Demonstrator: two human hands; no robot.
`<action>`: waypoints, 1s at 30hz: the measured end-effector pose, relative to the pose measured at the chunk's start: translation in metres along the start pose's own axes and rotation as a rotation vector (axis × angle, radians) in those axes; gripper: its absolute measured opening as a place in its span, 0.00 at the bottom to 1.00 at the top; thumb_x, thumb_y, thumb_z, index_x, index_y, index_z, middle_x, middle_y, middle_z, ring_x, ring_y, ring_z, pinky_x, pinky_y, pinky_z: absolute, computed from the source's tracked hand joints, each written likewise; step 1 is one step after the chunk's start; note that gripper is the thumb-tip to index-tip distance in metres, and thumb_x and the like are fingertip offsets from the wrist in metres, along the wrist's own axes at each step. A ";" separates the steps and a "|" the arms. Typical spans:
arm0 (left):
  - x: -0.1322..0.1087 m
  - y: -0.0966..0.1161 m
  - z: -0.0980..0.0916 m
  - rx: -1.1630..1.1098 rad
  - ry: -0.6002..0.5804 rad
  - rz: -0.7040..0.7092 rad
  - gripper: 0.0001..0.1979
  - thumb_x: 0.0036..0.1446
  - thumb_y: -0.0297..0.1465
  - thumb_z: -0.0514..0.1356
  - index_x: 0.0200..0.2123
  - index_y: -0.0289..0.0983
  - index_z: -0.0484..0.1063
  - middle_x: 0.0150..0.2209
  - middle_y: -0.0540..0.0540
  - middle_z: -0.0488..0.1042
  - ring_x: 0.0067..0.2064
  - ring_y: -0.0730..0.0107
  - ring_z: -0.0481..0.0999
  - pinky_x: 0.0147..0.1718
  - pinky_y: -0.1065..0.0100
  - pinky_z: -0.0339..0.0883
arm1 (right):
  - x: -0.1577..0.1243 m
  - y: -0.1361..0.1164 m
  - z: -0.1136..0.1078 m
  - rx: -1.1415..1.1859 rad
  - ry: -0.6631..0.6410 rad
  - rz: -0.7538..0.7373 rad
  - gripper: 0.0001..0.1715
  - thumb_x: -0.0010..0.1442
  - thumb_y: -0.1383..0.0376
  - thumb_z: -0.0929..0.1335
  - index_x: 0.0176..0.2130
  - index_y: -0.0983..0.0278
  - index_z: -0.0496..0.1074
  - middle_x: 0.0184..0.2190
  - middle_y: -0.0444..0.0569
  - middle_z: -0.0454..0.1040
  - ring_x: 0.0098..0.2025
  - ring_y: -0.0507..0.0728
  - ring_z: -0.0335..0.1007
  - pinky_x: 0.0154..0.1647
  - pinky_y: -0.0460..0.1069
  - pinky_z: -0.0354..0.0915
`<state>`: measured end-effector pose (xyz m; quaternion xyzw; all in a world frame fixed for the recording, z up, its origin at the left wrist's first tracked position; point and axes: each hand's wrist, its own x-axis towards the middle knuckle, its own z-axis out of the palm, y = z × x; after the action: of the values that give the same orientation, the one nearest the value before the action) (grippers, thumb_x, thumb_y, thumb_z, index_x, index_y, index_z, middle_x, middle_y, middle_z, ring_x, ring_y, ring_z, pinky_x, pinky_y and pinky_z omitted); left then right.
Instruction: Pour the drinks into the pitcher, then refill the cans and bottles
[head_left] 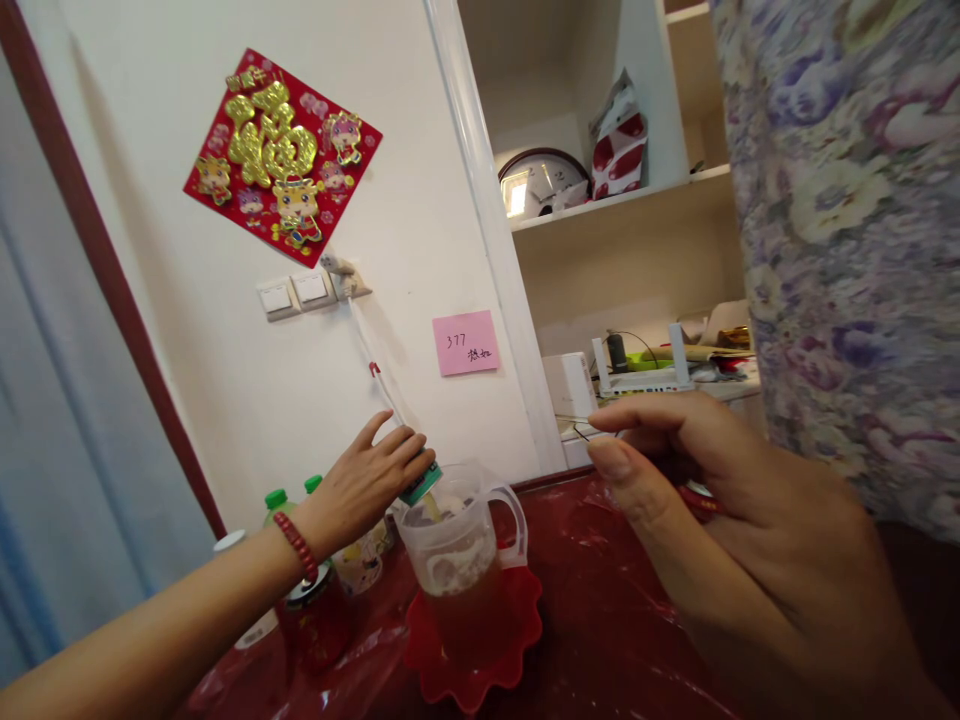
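My left hand [379,470], wearing a red bead bracelet, grips a green can [421,484] tilted over the clear plastic pitcher [450,545]. A pale yellowish stream runs from the can into it. Foam tops the amber-brown liquid inside. The pitcher stands in a red scalloped dish [517,640]. My right hand [742,540] is raised close to the camera at the right, fingers curled and thumb near the forefinger. A thin dark line shows by its fingertips and something red behind the fingers; I cannot make out what it holds.
Left of the pitcher stand a dark red can [315,620], a patterned cup [360,565], green-capped bottles [276,500] and a white-lidded container [244,630]. Behind are a wall with a plugged-in cord [390,400] and shelves with a router [645,380]. A floral curtain [840,250] hangs at right.
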<state>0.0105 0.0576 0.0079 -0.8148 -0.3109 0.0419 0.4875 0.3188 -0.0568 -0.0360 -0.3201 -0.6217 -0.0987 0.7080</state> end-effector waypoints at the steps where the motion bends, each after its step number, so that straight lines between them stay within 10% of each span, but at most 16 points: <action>1: 0.000 0.000 0.000 0.003 0.002 0.001 0.23 0.62 0.16 0.55 0.55 0.43 0.70 0.52 0.44 0.77 0.57 0.55 0.73 0.69 0.45 0.46 | 0.000 0.000 0.000 0.002 0.000 -0.003 0.07 0.71 0.59 0.67 0.46 0.56 0.74 0.30 0.39 0.74 0.27 0.50 0.70 0.26 0.45 0.60; 30: 0.000 0.002 0.006 -0.043 0.070 0.034 0.22 0.61 0.17 0.57 0.55 0.41 0.72 0.52 0.44 0.78 0.56 0.56 0.74 0.71 0.48 0.41 | 0.000 0.001 -0.002 -0.023 -0.007 -0.033 0.07 0.73 0.59 0.66 0.46 0.57 0.73 0.32 0.38 0.75 0.29 0.48 0.72 0.26 0.44 0.61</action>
<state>0.0096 0.0613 0.0035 -0.8312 -0.2807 0.0149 0.4796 0.3209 -0.0570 -0.0366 -0.3183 -0.6282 -0.1164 0.7004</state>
